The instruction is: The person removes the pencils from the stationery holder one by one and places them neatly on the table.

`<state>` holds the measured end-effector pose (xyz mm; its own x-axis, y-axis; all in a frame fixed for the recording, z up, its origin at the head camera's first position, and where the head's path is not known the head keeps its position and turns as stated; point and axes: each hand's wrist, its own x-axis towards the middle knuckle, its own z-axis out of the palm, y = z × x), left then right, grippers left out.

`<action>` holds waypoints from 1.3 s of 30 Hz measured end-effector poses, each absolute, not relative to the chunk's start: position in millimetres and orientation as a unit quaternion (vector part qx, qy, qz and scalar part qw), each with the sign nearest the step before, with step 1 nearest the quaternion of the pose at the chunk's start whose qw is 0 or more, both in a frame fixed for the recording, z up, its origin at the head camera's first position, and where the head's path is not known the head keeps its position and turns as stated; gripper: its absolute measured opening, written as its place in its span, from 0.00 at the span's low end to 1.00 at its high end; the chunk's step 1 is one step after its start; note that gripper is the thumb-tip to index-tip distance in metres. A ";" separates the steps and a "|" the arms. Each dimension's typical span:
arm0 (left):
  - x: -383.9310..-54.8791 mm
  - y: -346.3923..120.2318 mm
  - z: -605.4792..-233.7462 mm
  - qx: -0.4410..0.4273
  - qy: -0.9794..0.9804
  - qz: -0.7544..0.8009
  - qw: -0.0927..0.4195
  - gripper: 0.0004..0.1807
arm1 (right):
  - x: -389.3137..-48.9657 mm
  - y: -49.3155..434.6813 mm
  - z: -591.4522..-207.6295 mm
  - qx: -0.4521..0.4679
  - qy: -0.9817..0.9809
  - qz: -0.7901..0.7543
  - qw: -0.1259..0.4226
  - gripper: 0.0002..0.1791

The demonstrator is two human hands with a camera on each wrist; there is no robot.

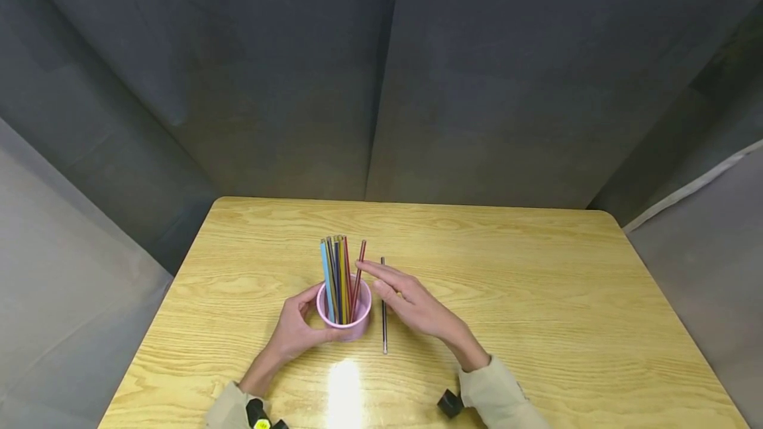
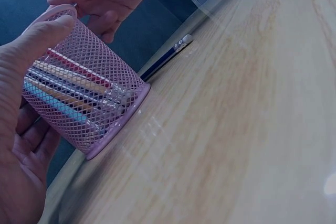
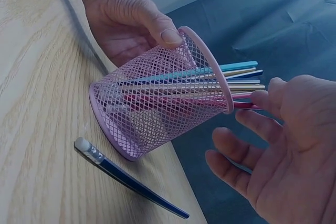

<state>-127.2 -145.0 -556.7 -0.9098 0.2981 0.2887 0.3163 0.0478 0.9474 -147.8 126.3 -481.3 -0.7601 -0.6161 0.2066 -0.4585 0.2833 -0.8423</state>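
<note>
A pink mesh pencil cup [image 1: 356, 330] stands on the table, holding several colored pencils [image 3: 252, 83], light blue, dark blue, yellow and red among them, with eraser ends down. My left hand [image 1: 296, 328] grips the cup from the left, its thumb across the near side by the rim. To the right, my right hand [image 1: 417, 302] reaches over with extended fingers, the fingertips at a red pencil [image 1: 362, 250] that leans apart from the bunch. Thumb and forefinger are spread in the head view. Beneath this hand a dark blue pencil [image 3: 134, 183] with a white eraser lies beside the cup.
The wood-grain table [image 1: 536, 296] has rounded far corners. Dark grey cloth [image 1: 477, 85] hangs behind it, with paler cloth at both sides. A bright light reflection [image 1: 344, 392] shows on the tabletop near the front.
</note>
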 end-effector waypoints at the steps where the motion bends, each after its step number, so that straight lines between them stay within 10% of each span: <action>1: -127.2 -145.1 -556.8 -0.212 -0.723 -0.657 0.007 0.49 | -147.8 126.5 -481.3 -0.336 0.797 -0.496 0.082 0.26; 39: -127.7 -146.6 -557.1 -0.213 -0.728 -0.652 0.006 0.49 | -148.0 132.3 -475.5 -0.329 0.797 -0.507 0.007 0.27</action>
<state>-127.7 -146.6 -557.1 -0.9090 0.3023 0.2869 0.3185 0.0601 0.9460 -148.0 132.3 -475.5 -0.7834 -0.5317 0.3220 -0.5170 0.2699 -0.8123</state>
